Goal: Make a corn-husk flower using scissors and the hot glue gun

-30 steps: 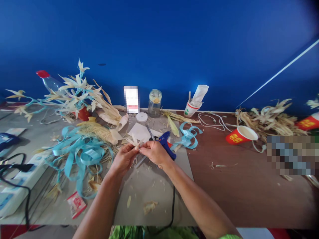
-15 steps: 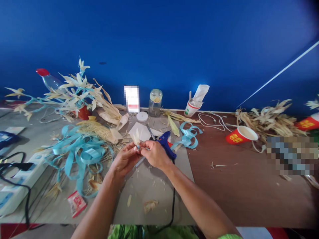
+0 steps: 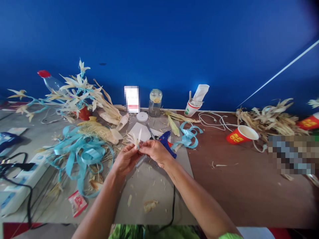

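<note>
Between my two hands is a small corn husk flower [image 3: 136,139], its pale petals pointing up and a bit of blue at its base. My left hand [image 3: 125,157] pinches it from the left. The fingers of my right hand [image 3: 156,152] are closed together at its base from the right. Just beyond my right hand lies a blue glue gun [image 3: 166,143], its black cord running toward the table's front edge. Scissors [image 3: 150,130] rest on a white sheet [image 3: 141,130] behind the flower.
Light blue ribbon [image 3: 84,156] lies tangled on the left beside a power strip [image 3: 27,182]. Husk flowers on blue stems [image 3: 78,88] stand behind it. At the back are a glass jar [image 3: 155,104] and a white cup [image 3: 191,109]. A red paper cup [image 3: 235,136] leans on the right.
The flower has turned slightly in my fingers, its petals now looking more spread. My right hand has shifted a little, and its fingers look straighter.
</note>
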Demonstrator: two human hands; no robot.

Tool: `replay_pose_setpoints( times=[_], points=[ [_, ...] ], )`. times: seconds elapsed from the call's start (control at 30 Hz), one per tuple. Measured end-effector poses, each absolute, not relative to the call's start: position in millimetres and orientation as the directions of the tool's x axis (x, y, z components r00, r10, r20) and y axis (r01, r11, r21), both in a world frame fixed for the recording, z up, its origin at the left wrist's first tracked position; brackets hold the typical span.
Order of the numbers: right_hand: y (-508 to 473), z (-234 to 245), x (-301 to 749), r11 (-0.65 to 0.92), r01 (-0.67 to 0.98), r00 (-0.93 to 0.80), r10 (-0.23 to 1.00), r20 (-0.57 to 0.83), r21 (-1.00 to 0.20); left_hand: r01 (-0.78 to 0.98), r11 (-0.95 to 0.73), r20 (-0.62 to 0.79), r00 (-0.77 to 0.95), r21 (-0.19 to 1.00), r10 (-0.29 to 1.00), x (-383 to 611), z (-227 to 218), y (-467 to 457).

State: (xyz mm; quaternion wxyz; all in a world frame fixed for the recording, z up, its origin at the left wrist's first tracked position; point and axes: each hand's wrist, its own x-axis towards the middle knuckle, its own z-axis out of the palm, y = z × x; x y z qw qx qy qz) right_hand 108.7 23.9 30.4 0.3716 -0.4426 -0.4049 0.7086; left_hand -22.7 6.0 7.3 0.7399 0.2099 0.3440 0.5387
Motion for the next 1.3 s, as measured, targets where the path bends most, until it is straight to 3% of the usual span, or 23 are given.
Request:
replay_pose_setpoints(
  times=[0.1,0.23,0.33,0.43,0.6,0.73,0.93,1.13,1.3],
  points=[
    [25.1,25.3,110.2,-0.344,-0.102,-0.309,0.903,-0.299,-0.933,-0.64,0.325,-0.281,0.173,0.697,0.944,-21.8,6.0,5.8],
    [25.0,24.2,111.5,-0.198,0.142,-0.241,0.943,-0.228,-0.97,-0.582,0.275,-0.271,0.096,0.765,0.958,-18.6,7.5,5.0],
    [23.7,28.5,110.6,-0.096,0.318,-0.216,0.961,-0.17,-0.943,-0.56,0.24,-0.243,0.07,0.793,0.967,-16.4,8.5,4.9],
    [22.0,31.9,109.3,-0.062,0.386,-0.206,0.967,-0.151,-0.92,-0.569,0.23,-0.234,0.067,0.79,0.97,-15.3,8.6,5.2],
    [21.2,25.6,110.5,-0.144,0.213,-0.288,0.936,-0.203,-0.966,-0.579,0.215,-0.229,0.051,0.786,0.972,-15.5,11.4,5.8],
    [22.3,20.3,112.1,-0.145,0.079,-0.338,0.927,-0.164,-0.986,-0.569,0.207,-0.23,0.031,0.796,0.973,-18.0,10.1,6.8],
    [22.4,24.8,108.5,-0.215,-0.039,-0.309,0.931,-0.192,-0.976,-0.641,0.323,-0.249,0.206,0.696,0.946,-22.3,7.0,7.7],
    [21.3,33.8,109.1,-0.348,-0.195,-0.364,0.894,-0.261,-0.917,-0.704,0.329,-0.243,0.224,0.629,0.944,-22.1,9.7,4.7],
    [23.4,34.1,112.3,-0.456,-0.237,-0.473,0.825,-0.309,-0.858,-0.656,0.339,-0.252,0.227,0.674,0.941,-19.8,7.0,5.1]
  ],
)
